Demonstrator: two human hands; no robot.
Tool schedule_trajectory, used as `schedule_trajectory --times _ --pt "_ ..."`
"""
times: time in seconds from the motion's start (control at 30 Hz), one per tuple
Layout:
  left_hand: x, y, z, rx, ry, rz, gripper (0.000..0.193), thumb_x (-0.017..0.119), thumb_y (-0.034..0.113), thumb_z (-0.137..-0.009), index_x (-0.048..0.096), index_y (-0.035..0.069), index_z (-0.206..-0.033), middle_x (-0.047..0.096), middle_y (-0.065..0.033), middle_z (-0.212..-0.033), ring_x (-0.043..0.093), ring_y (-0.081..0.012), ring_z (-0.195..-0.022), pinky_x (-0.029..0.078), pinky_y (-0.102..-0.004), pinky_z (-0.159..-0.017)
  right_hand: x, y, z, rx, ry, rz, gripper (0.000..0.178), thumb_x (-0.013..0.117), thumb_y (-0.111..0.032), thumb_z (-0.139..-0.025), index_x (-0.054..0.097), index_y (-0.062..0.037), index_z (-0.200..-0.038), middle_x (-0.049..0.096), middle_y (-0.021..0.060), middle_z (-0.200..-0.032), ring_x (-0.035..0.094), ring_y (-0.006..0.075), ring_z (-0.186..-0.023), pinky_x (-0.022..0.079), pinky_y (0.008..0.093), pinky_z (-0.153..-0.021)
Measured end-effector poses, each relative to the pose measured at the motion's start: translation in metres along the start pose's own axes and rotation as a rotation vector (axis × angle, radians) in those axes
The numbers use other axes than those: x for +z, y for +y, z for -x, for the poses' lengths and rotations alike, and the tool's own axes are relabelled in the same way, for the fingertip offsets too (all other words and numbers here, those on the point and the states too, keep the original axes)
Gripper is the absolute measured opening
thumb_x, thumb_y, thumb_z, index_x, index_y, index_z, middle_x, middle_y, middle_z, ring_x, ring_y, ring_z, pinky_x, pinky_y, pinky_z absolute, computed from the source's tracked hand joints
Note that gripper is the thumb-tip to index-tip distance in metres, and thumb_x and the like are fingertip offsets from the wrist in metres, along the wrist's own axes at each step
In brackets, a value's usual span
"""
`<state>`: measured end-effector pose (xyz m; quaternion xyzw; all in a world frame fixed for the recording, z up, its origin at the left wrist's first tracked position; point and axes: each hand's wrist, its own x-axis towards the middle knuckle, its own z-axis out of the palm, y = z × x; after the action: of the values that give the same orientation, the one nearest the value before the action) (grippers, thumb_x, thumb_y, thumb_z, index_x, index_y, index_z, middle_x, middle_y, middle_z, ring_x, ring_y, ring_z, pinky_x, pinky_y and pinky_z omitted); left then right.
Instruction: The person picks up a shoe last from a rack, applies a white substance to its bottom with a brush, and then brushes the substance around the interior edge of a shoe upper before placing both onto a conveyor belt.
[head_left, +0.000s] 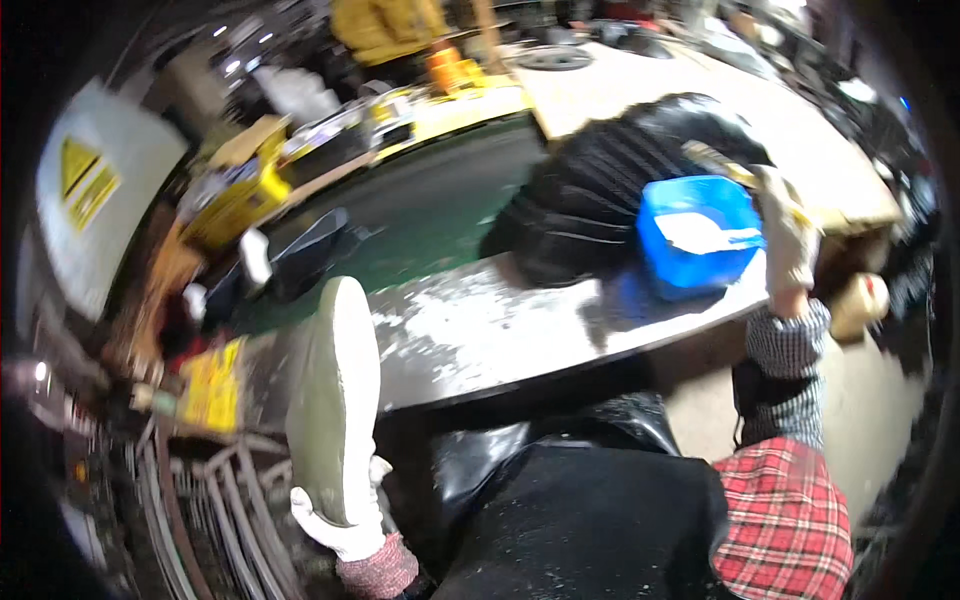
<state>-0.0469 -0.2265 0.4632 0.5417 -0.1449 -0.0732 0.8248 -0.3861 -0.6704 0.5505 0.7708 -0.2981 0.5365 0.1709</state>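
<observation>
My left hand (345, 525), in a white glove, grips a shoe (315, 410) by its lower end. The shoe stands on end, its olive-green side to the left and its long white sole face (352, 400) to the right. My right hand (790, 235), also gloved and blurred, is closed around what looks like a brush (720, 163), raised at the far right rim of a blue plastic tub (655, 245). White material and a pale flat piece show inside the tub, which stands on the bench.
A black ribbed bundle (590, 190) lies behind the tub. White smears cover the bench edge (480, 330), in front of a dark green belt surface (430, 210). Yellow boxes (235, 205) and a grey panel with a warning sign (100, 190) stand left. Metal racks (240, 510) are below left.
</observation>
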Motion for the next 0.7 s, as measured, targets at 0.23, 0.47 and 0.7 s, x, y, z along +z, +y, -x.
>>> schedule_trajectory --times 0.23,0.47,0.7 --pt "0.053 -0.041 -0.002 -0.78 -0.255 0.696 0.073 0.056 0.044 -0.083 0.039 -0.003 -0.136 0.053 -0.0334 -0.121 0.057 -0.0526 -0.101 0.055 -0.0631 -0.071 0.009 0.017 0.009 0.574 -0.837 0.076 0.027 0.069 -0.034 -0.084 0.07 -0.0085 -0.092 0.066 0.0109 -0.079 0.061 0.0216 -0.07 0.049 0.0317 -0.068" --pt "0.009 -0.054 0.038 -1.01 -0.051 0.711 0.07 0.05 0.049 -0.088 0.044 -0.006 -0.132 0.057 -0.0299 -0.115 0.063 -0.0444 -0.091 0.057 -0.0497 -0.062 -0.042 0.041 0.022 0.741 -0.511 -0.574 0.022 0.066 -0.025 -0.091 0.067 -0.0042 -0.096 0.063 -0.0016 -0.081 0.053 0.0047 -0.073 0.042 0.0193 -0.065" --pt "-0.015 -0.088 0.031 -1.218 -0.425 0.852 0.098 0.049 0.08 -0.076 0.05 -0.006 -0.123 0.065 -0.0265 -0.087 0.066 -0.0375 -0.058 0.054 -0.0429 -0.043 0.027 -0.194 0.01 -0.012 -0.855 -1.214 0.022 0.067 -0.016 -0.085 0.07 -0.0039 -0.103 0.07 0.0156 -0.09 0.069 0.0271 -0.08 0.054 0.0345 -0.073"
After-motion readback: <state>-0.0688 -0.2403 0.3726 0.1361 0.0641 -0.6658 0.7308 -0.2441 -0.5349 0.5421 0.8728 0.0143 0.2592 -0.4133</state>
